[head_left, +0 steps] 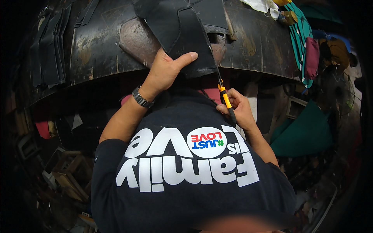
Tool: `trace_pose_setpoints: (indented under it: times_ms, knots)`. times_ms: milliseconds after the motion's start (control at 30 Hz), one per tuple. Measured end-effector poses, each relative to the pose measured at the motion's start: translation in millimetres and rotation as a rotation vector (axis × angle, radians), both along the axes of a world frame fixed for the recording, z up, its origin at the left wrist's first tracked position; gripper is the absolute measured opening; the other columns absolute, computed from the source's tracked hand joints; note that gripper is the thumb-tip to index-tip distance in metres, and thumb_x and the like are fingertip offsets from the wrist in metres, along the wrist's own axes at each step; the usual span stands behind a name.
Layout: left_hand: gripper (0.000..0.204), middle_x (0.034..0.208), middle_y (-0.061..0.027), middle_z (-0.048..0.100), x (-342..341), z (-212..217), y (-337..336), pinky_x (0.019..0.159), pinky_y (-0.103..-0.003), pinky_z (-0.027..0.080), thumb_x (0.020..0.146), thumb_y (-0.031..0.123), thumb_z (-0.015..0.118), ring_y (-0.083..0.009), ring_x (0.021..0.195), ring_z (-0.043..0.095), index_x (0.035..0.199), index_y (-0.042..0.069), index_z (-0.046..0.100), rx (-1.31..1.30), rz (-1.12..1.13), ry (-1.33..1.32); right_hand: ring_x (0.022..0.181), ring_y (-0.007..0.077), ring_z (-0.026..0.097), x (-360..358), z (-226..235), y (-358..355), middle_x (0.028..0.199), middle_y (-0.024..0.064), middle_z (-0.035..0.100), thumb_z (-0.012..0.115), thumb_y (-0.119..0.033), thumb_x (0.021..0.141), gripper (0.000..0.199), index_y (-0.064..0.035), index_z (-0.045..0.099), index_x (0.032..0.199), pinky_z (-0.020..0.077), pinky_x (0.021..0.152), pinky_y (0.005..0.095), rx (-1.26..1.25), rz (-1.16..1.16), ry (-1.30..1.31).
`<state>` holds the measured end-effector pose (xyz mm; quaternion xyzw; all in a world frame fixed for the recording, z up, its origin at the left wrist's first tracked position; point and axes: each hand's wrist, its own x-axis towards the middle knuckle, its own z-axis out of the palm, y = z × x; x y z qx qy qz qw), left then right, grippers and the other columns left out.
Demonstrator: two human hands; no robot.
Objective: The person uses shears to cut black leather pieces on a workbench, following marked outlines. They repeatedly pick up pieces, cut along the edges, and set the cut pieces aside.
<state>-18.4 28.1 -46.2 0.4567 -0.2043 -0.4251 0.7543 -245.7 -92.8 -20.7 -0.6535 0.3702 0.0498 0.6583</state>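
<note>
A black leather-like piece (190,39) with a line of stitching hangs over the near edge of the workbench. My left hand (165,72) grips its lower left edge, with the thumb lying on top and the other fingers hidden underneath. In my right hand (239,106) is a pair of scissors (224,95) with yellow and black handles, the fingers closed around them. Their blades point away from me and lie along the right edge of the black piece. Whether the blades are spread is too small to tell.
The dark, worn bench (93,50) curves across the top. Several black strips (52,50) hang over it at the left. Teal cloth (299,42) and a maroon piece (311,58) hang at its right. A green sheet (297,132) and wooden frames (70,174) lie below.
</note>
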Motion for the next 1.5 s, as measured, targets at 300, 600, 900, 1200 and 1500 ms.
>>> trace_pose_setpoints:
  times_ms: [300,600,900,1200,1500]
  knots:
    - [0.032,0.110,-0.0057,0.063,-10.0,0.0,3.0,0.087,-0.027,0.050,0.087,0.004,0.065,-0.0118,0.098,0.060,0.118,-0.001,0.055,0.000,-0.087,-0.031,0.065,0.0035,0.039,12.3,-6.0,3.0,0.075,-0.0038,0.043,0.085,-0.031,0.071,0.045,-0.0080,0.050,0.089,0.0327,0.057,0.0182,0.029,-0.014,-0.086]
    - [0.036,0.110,-0.0066,0.064,-10.3,-0.5,4.3,0.087,-0.027,0.051,0.087,0.003,0.065,-0.0121,0.099,0.060,0.120,-0.002,0.053,0.010,-0.116,-0.040,0.058,0.0011,0.037,7.8,-8.3,8.1,0.070,-0.0062,0.042,0.083,-0.024,0.074,0.039,-0.0093,0.049,0.084,0.0293,0.052,0.0158,0.048,-0.048,-0.125]
    - [0.031,0.104,-0.0112,0.066,28.9,21.3,9.3,0.080,-0.030,0.056,0.084,0.005,0.069,-0.0184,0.093,0.066,0.112,-0.001,0.056,0.048,-0.116,0.184,0.047,0.0016,0.046,13.1,4.4,4.1,0.060,-0.0032,0.050,0.084,-0.021,0.073,0.038,-0.0084,0.050,0.082,0.0366,0.042,0.0157,0.111,-0.024,-0.042]
    - [0.029,0.101,-0.0085,0.066,18.6,8.7,13.1,0.077,-0.026,0.055,0.085,0.005,0.069,-0.0140,0.088,0.065,0.110,-0.004,0.057,0.021,-0.005,-0.189,0.050,0.0040,0.048,19.4,8.0,0.2,0.062,-0.0017,0.052,0.084,-0.028,0.072,0.040,-0.0070,0.052,0.085,0.0384,0.047,0.0177,0.089,0.041,-0.006]
    - [0.028,0.100,-0.0078,0.065,11.1,12.3,13.6,0.077,-0.026,0.054,0.085,0.005,0.068,-0.0136,0.089,0.064,0.110,-0.003,0.057,0.041,-0.090,-0.187,0.056,0.0050,0.049,21.3,11.1,-2.7,0.068,-0.0011,0.052,0.082,-0.029,0.073,0.042,-0.0055,0.053,0.092,0.0405,0.052,0.0192,0.082,0.081,-0.014]
